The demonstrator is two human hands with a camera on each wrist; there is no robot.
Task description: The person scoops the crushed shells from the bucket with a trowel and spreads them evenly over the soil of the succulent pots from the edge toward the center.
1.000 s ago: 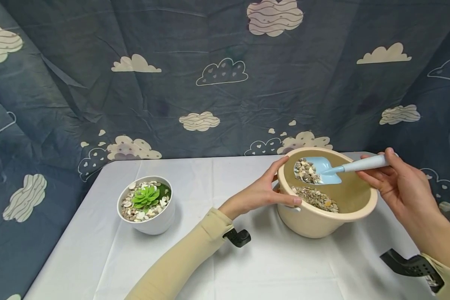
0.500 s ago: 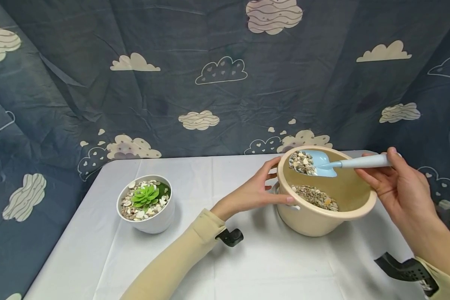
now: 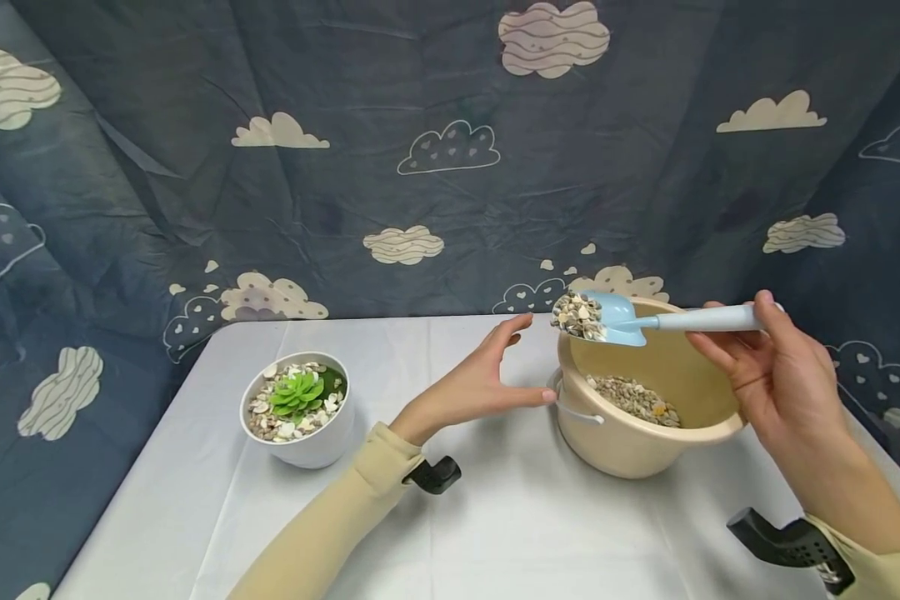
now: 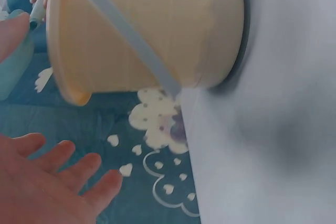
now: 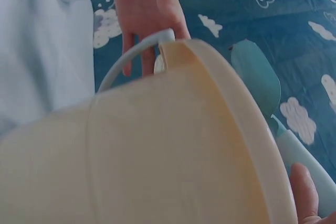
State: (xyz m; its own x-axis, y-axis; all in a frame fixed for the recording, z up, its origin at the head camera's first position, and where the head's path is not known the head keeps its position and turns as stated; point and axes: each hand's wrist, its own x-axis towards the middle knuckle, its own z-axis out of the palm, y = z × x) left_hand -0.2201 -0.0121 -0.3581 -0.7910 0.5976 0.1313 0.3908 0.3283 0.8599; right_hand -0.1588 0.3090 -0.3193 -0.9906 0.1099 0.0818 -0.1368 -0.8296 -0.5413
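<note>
My right hand (image 3: 787,379) grips the white handle of a light-blue garden trowel (image 3: 624,321). Its blade carries a heap of small pebbles (image 3: 577,316) and hangs over the left rim of a beige bucket (image 3: 630,454). More gravel (image 3: 633,400) lies in the bottom of the bucket. Just left of the bucket, my left hand (image 3: 468,385) is spread with thumb and fingers apart, holding nothing. In the left wrist view the fingers of that hand (image 4: 58,177) stand clear of the bucket wall (image 4: 157,30). The right wrist view shows the trowel blade (image 5: 255,77) beyond the rim.
A white pot (image 3: 311,446) with a green succulent (image 3: 297,393) among pebbles stands on the left of the white-covered table (image 3: 487,533). The bucket's bail handle (image 3: 579,414) hangs down its left side. A dark cloud-print cloth (image 3: 450,75) hangs behind the table.
The loaded trowel has moved left and up, from inside the bucket to over its left rim. My left hand has let go of the bucket rim and drawn back left.
</note>
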